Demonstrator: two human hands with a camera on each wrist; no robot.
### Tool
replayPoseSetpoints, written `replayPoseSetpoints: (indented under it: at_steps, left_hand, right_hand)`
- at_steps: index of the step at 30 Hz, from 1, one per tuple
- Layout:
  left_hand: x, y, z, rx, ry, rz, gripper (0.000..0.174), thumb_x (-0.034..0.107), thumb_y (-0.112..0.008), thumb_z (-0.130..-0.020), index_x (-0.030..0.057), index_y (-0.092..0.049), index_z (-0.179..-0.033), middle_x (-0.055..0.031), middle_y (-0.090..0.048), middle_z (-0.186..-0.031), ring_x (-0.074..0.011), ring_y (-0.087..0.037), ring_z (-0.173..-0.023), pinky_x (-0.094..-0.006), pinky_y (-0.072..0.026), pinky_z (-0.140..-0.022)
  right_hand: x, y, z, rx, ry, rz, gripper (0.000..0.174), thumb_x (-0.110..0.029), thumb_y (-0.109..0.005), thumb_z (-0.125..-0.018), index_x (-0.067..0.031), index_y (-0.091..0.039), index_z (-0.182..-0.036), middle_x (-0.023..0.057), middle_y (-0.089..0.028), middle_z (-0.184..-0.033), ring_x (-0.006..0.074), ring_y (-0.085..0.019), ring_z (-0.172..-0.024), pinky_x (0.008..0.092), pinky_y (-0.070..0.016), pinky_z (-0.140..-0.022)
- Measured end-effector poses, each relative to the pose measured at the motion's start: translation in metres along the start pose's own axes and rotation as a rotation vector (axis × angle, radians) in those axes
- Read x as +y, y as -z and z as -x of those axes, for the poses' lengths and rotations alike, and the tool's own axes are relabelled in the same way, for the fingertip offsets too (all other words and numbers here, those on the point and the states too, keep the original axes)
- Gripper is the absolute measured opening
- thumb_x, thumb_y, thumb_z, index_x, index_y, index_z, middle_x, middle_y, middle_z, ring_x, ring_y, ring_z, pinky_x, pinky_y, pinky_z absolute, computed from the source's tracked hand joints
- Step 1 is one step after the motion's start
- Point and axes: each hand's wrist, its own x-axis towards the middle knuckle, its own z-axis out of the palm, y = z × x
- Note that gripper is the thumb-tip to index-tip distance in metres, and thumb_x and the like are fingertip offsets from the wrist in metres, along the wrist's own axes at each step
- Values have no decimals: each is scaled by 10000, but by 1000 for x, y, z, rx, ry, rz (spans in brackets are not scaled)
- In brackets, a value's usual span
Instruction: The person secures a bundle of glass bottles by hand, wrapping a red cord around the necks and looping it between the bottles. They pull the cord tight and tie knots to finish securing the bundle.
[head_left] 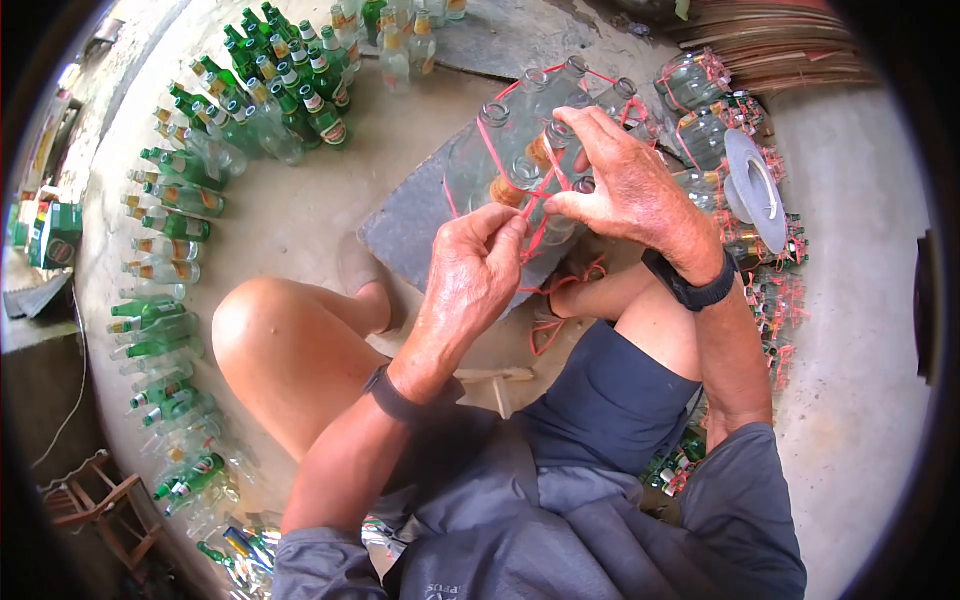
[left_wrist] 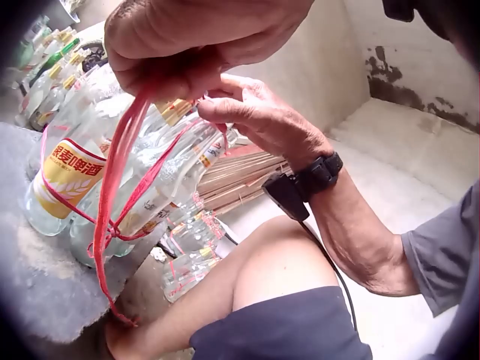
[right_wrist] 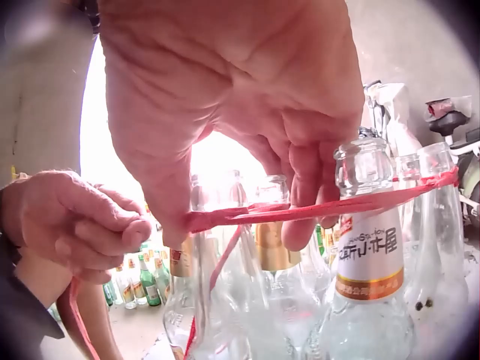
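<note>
My left hand [head_left: 474, 264] pinches red plastic twine [left_wrist: 120, 176] between thumb and fingers, with a loose tail hanging down. Beside it, my right hand [head_left: 636, 190] spans the bottle necks, thumb and fingers spread apart. Its thumb [right_wrist: 175, 225] touches the taut red band, and the fingers reach down behind that band among the necks. Below both hands stands a bundle of clear glass bottles [right_wrist: 367, 322], upright with red twine looped around them. One carries a yellow and red label [left_wrist: 67, 180]. The bundle rests on a grey slab [head_left: 405, 215].
Green and clear bottles [head_left: 180, 195] line the floor in a curve on the left, with more green bottles [head_left: 290, 75] at the back. Tied bundles [head_left: 700, 130] stand on the right, a grey hat [head_left: 755, 190] on top of them. A small wooden chair [head_left: 105, 505] is at lower left.
</note>
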Motion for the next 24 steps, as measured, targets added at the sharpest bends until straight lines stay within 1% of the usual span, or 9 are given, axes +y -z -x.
replayPoseSetpoints:
  at_steps: [2,4,7,11,16,19,21,23,24]
  left_hand:
    - [-2,1,-1,-17,7,16,221,137,-616,-1081,-23,-747,-1001,47,-546,-711,-41,-484,-665,-251,-406,-593]
    - [0,4,-2,1,-38,-17,228,134,-618,-1076,-31,-742,-980,44,-557,-717,-41,-483,-675,-251,-407,-603]
    - [4,4,-4,43,-41,-68,244,133,-615,-1074,-45,-739,-963,49,-551,-718,-41,-472,-676,-260,-403,-594]
    - [11,1,-1,40,-26,-149,249,129,-611,-1069,-54,-746,-968,50,-558,-728,-44,-472,-681,-262,-402,-591]
    - [1,-12,-1,116,-108,-128,238,147,-652,-1100,-44,-793,-1089,61,-592,-756,-32,-495,-708,-247,-415,-599]
    - [-1,-14,-2,147,-126,-92,239,157,-667,-1108,-42,-796,-1141,72,-596,-768,-24,-497,-716,-245,-419,-601]
    - [1,-11,-2,131,-116,-120,240,155,-665,-1107,-42,-794,-1147,74,-597,-774,-21,-493,-715,-243,-414,-599]
    - [4,-6,-3,116,-104,-146,240,154,-662,-1107,-43,-792,-1153,76,-599,-781,-19,-489,-714,-241,-408,-596]
    - [6,-4,-3,101,-73,-160,238,153,-659,-1107,-38,-792,-1162,79,-598,-787,-16,-480,-712,-237,-401,-598]
  right_hand:
    - [-3,1,-1,-26,-73,-42,911,-236,-933,-739,-15,-518,-1519,162,-638,-1296,290,-704,-925,419,-591,-830]
    - [-4,1,-1,-24,-84,-52,906,-231,-932,-735,-19,-522,-1514,161,-640,-1292,288,-705,-926,420,-590,-827]
    - [-5,1,-1,-15,-101,-72,898,-222,-930,-726,-31,-529,-1508,158,-644,-1287,285,-708,-926,421,-590,-821]
    - [-6,1,-1,-20,-123,-81,883,-207,-922,-719,-45,-540,-1498,146,-646,-1291,278,-715,-918,416,-590,-810]
    - [-3,-3,1,15,-106,-77,873,-201,-918,-721,-42,-542,-1493,141,-647,-1298,277,-716,-911,409,-590,-803]
    - [-1,-6,2,39,-82,-75,876,-197,-920,-719,-35,-541,-1491,143,-642,-1310,281,-715,-912,412,-590,-807]
    - [0,-6,2,58,-71,-81,878,-195,-923,-717,-31,-540,-1490,145,-639,-1316,284,-715,-913,415,-590,-810]
    - [0,-6,0,72,-39,-91,749,-233,-809,-746,26,-558,-1402,235,-649,-1268,476,-682,-1108,521,-574,-908]
    - [-1,-6,0,75,-43,-93,749,-233,-809,-746,26,-558,-1402,235,-649,-1268,476,-682,-1108,521,-574,-908]
